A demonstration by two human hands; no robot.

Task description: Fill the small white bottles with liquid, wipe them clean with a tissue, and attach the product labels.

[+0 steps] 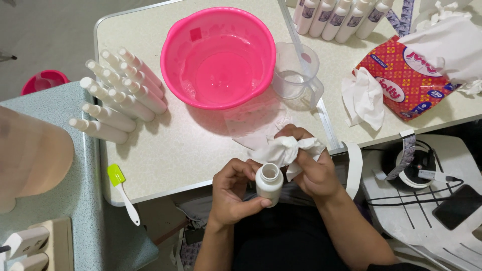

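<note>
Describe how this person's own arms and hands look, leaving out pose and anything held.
Both forearms are bare to the frame edge, with no sleeves in view. The left hand and the right hand wear no gloves; no rings, watch or bracelet are visible.

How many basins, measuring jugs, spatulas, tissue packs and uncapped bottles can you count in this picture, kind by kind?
Pink basin: 1
Clear measuring jug: 1
Green-headed spatula: 1
Red tissue pack: 1
Uncapped white bottle: 1
Total: 5
</note>
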